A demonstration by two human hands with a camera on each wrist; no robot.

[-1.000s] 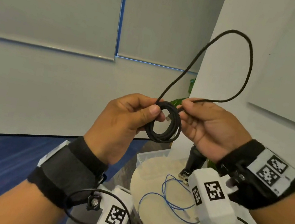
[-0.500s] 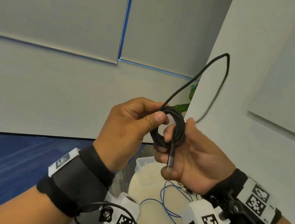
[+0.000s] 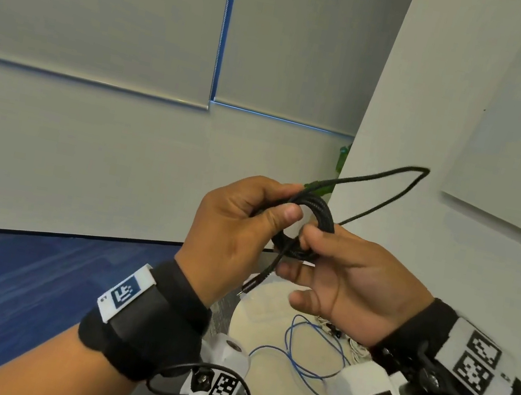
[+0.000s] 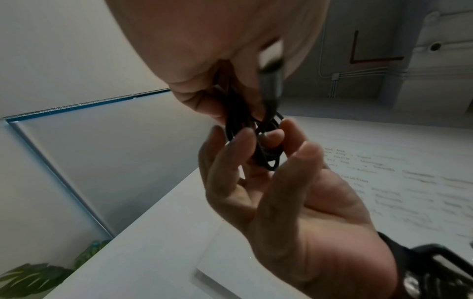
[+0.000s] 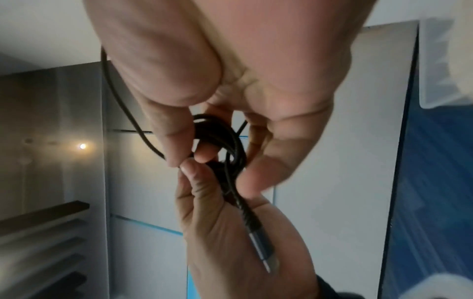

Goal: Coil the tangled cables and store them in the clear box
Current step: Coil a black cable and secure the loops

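A black braided cable (image 3: 317, 212) is wound into a small coil held in the air between both hands. My left hand (image 3: 285, 207) pinches the coil, thumb pressed on top. My right hand (image 3: 310, 241) curls its index finger and thumb round the coil's right side, its other fingers loosely extended below. One free loop (image 3: 421, 173) sticks out to the upper right. The metal plug (image 3: 248, 287) dangles under the coil. In the right wrist view the plug (image 5: 261, 248) lies across the left palm. The coil (image 4: 267, 147) is blurred in the left wrist view. A clear box edge (image 3: 261, 314) shows faintly behind the hands.
Below the hands stands a round pale wooden table (image 3: 273, 394) with a thin blue cable (image 3: 290, 356) lying loose on it and some white cable (image 3: 359, 350) at its right. A white wall panel (image 3: 445, 90) rises close on the right. Blue carpet (image 3: 9, 292) lies to the left.
The tall free loop has shrunk and swung down to the right as more cable went onto the coil. My right hand moved under and round the coil; the plug now hangs lower left.
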